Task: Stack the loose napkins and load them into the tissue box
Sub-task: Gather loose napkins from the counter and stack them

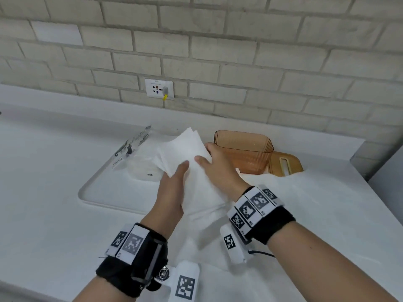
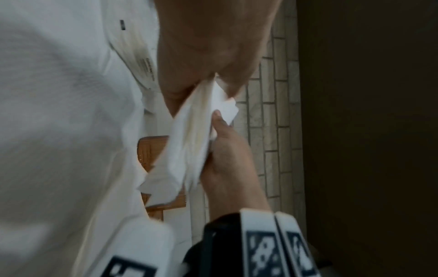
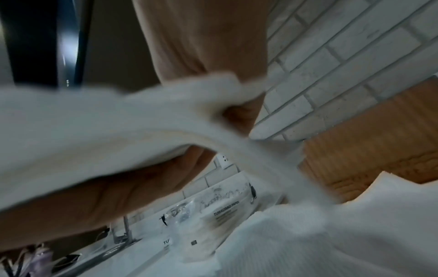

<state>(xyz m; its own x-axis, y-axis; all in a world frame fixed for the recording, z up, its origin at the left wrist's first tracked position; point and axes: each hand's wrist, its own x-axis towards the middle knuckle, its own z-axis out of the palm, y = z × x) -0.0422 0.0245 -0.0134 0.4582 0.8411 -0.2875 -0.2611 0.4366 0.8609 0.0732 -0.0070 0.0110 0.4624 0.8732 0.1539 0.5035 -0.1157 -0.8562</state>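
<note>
Both hands hold one stack of white napkins [image 1: 187,147] up off the counter. My left hand [image 1: 174,177] grips its near left edge, thumb on top and fingers hidden beneath. My right hand [image 1: 206,153] pinches the right edge. The left wrist view shows my left hand [image 2: 203,56] pinching the napkins [image 2: 192,140], with my right hand [image 2: 225,150] below. In the right wrist view my right hand [image 3: 206,46] curls round the bent napkins [image 3: 94,121] above my left hand [image 3: 106,193]. The amber tissue box [image 1: 246,149] stands open just right of the stack.
A wooden lid with a slot [image 1: 285,163] lies beside the box. A torn plastic napkin pack [image 1: 135,153] sits on the white tray [image 1: 98,197] at the left. More loose napkins [image 1: 294,192] cover the counter under my right arm. A brick wall with a socket [image 1: 159,88] is behind.
</note>
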